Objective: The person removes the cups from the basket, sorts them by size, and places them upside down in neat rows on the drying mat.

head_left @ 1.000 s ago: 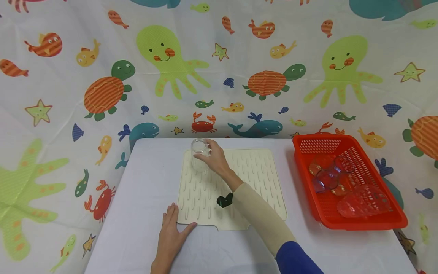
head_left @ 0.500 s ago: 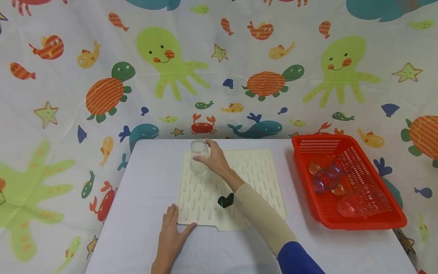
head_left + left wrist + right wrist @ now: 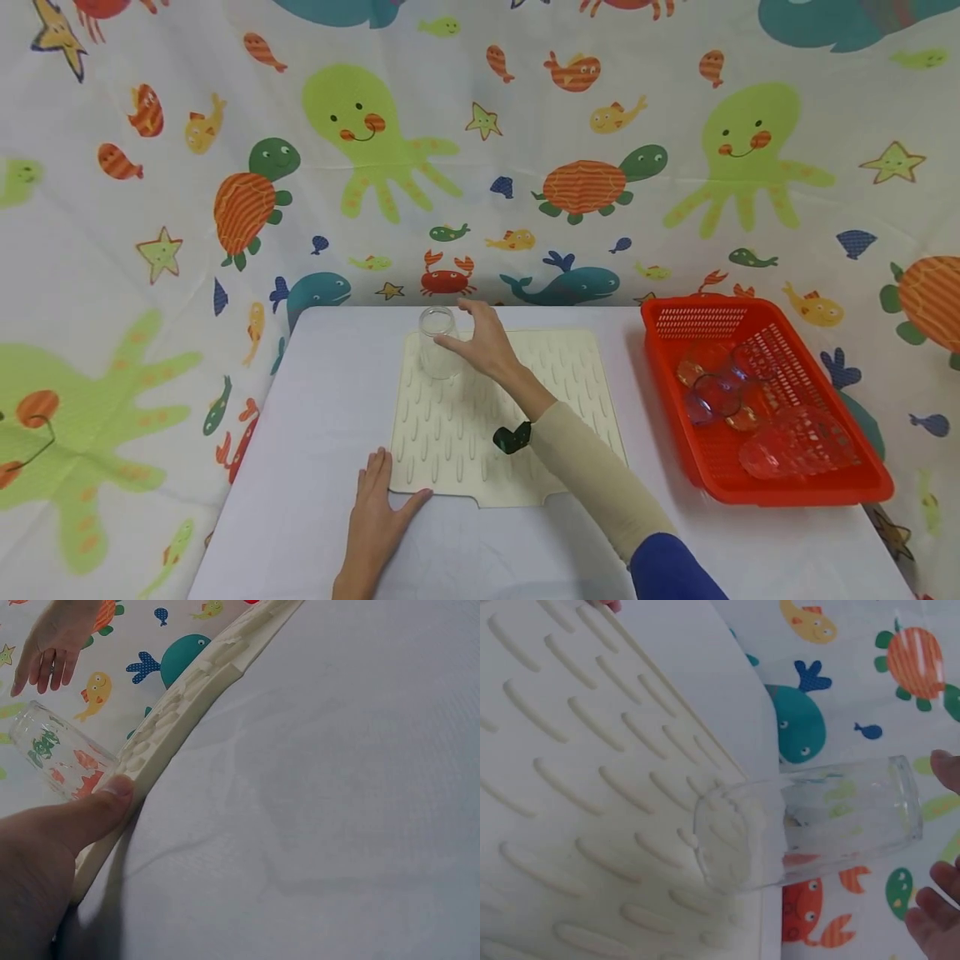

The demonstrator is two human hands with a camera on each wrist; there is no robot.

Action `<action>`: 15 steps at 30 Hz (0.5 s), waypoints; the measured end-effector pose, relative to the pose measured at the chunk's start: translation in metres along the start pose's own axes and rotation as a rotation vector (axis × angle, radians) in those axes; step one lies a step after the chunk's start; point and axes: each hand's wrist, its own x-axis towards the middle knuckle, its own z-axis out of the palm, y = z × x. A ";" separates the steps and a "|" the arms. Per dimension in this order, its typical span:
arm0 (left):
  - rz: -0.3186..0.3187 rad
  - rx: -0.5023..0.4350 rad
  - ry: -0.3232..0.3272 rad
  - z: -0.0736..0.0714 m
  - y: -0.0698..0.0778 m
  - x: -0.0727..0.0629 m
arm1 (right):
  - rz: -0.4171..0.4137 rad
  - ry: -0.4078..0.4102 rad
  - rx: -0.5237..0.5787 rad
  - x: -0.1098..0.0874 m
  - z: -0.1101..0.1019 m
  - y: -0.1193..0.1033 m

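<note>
A clear glass tumbler (image 3: 437,354) stands on end at the far left corner of a cream ridged drying mat (image 3: 555,375). Just right of the glass is my right hand (image 3: 486,346), with thumb and fingers spread. The right wrist view shows a gap between those fingers and the upper end of the glass (image 3: 840,821). My left hand (image 3: 375,517) rests on the table at the mat's near left corner, its thumb (image 3: 101,810) on the mat's edge in the left wrist view. Which end of the glass is up, I cannot tell.
A red plastic basket (image 3: 682,450) stands on the right of the white table (image 3: 330,383), with several transparent coloured glasses inside. A curtain (image 3: 510,100) printed with sea animals hangs behind the table. A dark wrist camera (image 3: 512,437) sits by my right sleeve.
My right hand has let go of the glass and moved slightly right of it, fingers spreading. The glass has stayed in place on the mat. My left hand has not moved.
</note>
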 end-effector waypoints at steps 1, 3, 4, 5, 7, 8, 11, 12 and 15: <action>0.004 0.000 0.003 -0.001 0.000 0.001 | -0.004 0.002 -0.007 0.000 -0.002 0.000; 0.010 -0.004 0.006 -0.002 -0.001 0.002 | -0.013 0.007 -0.016 -0.002 -0.007 0.000; 0.010 -0.006 0.004 -0.003 -0.001 0.003 | -0.017 0.009 -0.023 -0.002 -0.009 0.000; 0.008 -0.007 0.000 -0.004 -0.001 0.003 | -0.020 0.011 -0.035 -0.003 -0.012 -0.001; 0.003 -0.010 -0.011 -0.005 -0.001 0.005 | -0.022 0.014 -0.053 -0.005 -0.017 -0.001; -0.001 -0.010 -0.017 -0.006 -0.001 0.006 | -0.023 0.016 -0.065 -0.005 -0.020 -0.002; -0.006 -0.012 -0.027 -0.008 -0.001 0.008 | -0.027 0.021 -0.101 -0.007 -0.028 -0.003; -0.005 -0.012 -0.027 -0.008 -0.001 0.009 | -0.030 0.023 -0.109 -0.008 -0.030 -0.003; -0.004 -0.012 -0.029 -0.010 -0.001 0.011 | -0.044 0.037 -0.123 -0.010 -0.039 -0.005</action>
